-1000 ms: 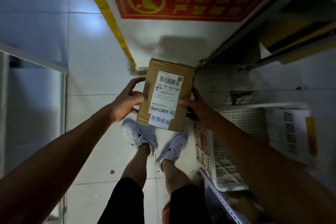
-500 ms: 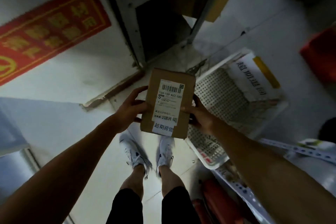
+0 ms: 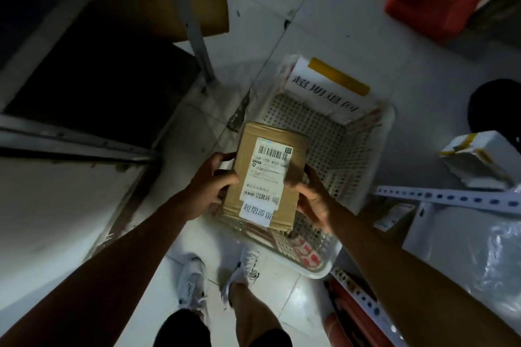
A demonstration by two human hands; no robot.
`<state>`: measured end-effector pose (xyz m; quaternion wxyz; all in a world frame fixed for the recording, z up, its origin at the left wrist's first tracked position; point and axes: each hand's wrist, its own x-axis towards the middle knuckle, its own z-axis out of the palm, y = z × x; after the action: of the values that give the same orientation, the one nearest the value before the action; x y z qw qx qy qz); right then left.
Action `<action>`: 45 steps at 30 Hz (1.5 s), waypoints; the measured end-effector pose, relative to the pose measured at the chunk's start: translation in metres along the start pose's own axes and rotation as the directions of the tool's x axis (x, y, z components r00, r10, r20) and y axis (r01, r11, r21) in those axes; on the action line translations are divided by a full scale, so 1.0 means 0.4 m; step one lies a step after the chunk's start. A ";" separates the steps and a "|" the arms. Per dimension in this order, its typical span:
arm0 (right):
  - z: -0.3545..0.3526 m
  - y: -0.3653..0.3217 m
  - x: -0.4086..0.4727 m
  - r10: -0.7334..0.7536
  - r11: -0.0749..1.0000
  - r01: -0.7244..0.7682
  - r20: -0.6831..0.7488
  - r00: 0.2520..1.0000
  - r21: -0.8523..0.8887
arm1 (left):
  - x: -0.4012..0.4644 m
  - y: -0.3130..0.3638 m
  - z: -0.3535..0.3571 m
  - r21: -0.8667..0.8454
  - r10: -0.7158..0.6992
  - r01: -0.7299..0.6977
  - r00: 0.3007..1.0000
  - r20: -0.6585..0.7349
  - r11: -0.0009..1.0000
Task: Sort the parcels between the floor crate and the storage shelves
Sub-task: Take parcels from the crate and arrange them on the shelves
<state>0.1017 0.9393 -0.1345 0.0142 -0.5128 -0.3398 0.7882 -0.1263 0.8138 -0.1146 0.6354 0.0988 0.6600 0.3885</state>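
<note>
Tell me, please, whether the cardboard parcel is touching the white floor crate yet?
Cannot tell: in the head view the cardboard parcel, held by both hands, overlaps the white floor crate from above, hiding any gap.

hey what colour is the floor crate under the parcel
White, or off-white, with a perforated grid of small holes; the floor crate shows best in the head view, below the parcel.

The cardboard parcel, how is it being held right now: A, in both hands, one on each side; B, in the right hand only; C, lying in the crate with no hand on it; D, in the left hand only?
A: the left hand and right hand grip opposite sides of the cardboard parcel, held above the white crate.
</note>
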 end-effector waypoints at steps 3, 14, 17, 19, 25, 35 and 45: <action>-0.034 0.002 0.054 -0.082 0.996 0.084 -0.083 0.993 0.016 | 0.080 0.020 0.040 0.014 -0.019 0.019 1.000 -0.015 1.000; -0.161 -0.034 0.329 -0.016 0.966 0.110 -0.373 0.928 0.233 | 0.380 0.103 0.142 0.212 -0.106 0.137 0.982 -0.154 0.968; -0.209 -0.049 0.450 -0.016 0.970 0.112 -0.402 0.915 0.215 | 0.471 0.092 0.168 -0.065 -0.323 0.316 0.918 -0.230 0.946; -0.235 -0.051 0.530 -0.015 0.973 0.106 -0.404 0.915 0.203 | 0.536 0.078 0.183 -0.328 -0.456 0.396 0.880 -0.131 0.858; -0.282 -0.030 0.728 -0.041 0.983 0.115 -0.432 0.901 0.146 | 0.717 -0.013 0.189 -0.538 -0.528 0.396 0.842 -0.110 0.744; -0.316 0.010 0.921 -0.045 0.985 0.101 -0.353 0.935 0.140 | 0.891 -0.107 0.207 -0.686 -0.553 0.314 0.818 -0.155 0.656; -0.334 -0.022 0.992 -0.074 0.993 0.098 -0.299 0.951 0.065 | 0.992 -0.084 0.218 -0.719 -0.512 0.219 0.832 -0.216 0.660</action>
<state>0.0202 1.1627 -0.4791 0.1194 -0.6089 -0.3246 0.7139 -0.1031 1.0723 -0.4288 0.5444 -0.3547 0.5974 0.4700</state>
